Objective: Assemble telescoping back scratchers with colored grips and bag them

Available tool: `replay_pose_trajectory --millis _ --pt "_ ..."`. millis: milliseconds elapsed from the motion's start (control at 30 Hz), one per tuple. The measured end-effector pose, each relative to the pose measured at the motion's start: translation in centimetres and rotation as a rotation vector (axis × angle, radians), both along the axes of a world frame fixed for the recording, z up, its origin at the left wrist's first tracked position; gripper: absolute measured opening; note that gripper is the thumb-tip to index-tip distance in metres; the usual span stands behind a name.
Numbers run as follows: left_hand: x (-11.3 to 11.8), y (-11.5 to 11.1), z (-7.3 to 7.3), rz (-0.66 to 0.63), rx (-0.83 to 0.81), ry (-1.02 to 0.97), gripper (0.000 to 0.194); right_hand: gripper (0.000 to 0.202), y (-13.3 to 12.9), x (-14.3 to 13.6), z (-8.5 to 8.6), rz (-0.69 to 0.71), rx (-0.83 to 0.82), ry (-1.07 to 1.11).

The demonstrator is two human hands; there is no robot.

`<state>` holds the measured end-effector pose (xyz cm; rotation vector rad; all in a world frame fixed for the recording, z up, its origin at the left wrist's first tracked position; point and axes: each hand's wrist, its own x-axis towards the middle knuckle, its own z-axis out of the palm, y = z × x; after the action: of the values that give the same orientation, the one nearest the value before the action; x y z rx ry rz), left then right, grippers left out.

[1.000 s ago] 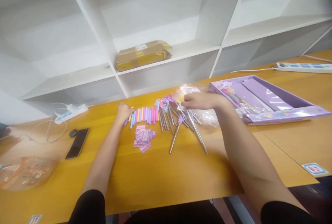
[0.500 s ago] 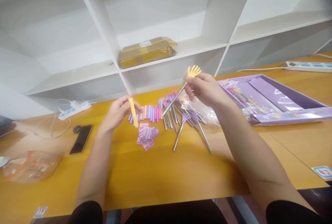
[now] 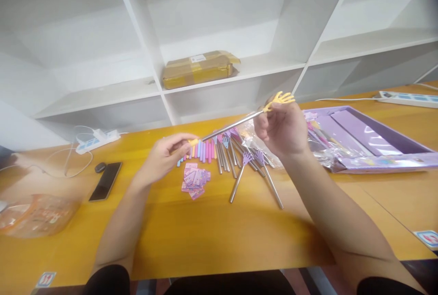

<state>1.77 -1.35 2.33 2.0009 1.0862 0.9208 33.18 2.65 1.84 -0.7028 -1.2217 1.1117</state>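
Note:
My right hand (image 3: 282,128) grips a back scratcher (image 3: 236,124) by its yellow hand-shaped head, its metal rod slanting down to the left. My left hand (image 3: 167,156) pinches a yellow handle sleeve (image 3: 194,142), mostly hidden by the fingers. The rod's tip is at the sleeve's end; whether it is inside I cannot tell. Below lie a row of coloured sleeves (image 3: 204,152), a pile of small pink-purple cards (image 3: 195,180) and several metal back scratchers with coloured hand heads. Two with purple heads, one of them a back scratcher (image 3: 239,178), lie nearest me.
A purple box (image 3: 393,163) with plastic-wrapped items stands at right. At left are a phone (image 3: 106,182), a dark mouse-like object (image 3: 100,167), a power strip (image 3: 97,142) and an orange-clear plastic bag (image 3: 41,215). Behind, a taped parcel (image 3: 200,70) sits on white shelves.
The back scratcher has tilted flatter, and its rod tip has come to the yellow sleeve. My left hand has turned the sleeve from upright towards the rod. My right hand moved right.

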Motion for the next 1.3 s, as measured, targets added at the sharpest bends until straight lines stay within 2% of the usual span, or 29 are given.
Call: replay_pose_trajectory --millis 267,433,567,733,933,1133,1300 --pt "0.2 -0.6 -0.2 0.032 0.093 -0.099 0.029 0.041 -0.5 -1.3 -0.1 0.019 0.038 0.181" --pt "0.2 -0.7 -0.2 -0.01 0.152 -0.06 0.027 0.036 -0.4 -1.9 -0.4 0.112 0.104 0.323" --pt "0.0 -0.9 0.2 -0.007 0.226 0.035 0.027 0.035 -0.5 -2.2 -0.6 0.143 0.125 0.353" --pt "0.1 -1.4 0.8 0.012 0.398 0.182 0.026 0.036 -0.5 -2.5 -0.8 0.132 0.088 0.328" --pt "-0.1 -1.2 0.6 0.084 0.574 0.208 0.022 0.04 0.4 -1.3 -0.8 0.149 0.031 0.209" --pt "-1.4 -0.9 1.0 0.109 0.606 0.236 0.021 0.029 1.2 -0.5 -0.5 0.053 0.014 0.139" --pt "-1.9 -1.0 1.4 0.084 0.583 0.283 0.02 0.021 1.2 -1.0 -1.1 -0.079 0.084 0.024"
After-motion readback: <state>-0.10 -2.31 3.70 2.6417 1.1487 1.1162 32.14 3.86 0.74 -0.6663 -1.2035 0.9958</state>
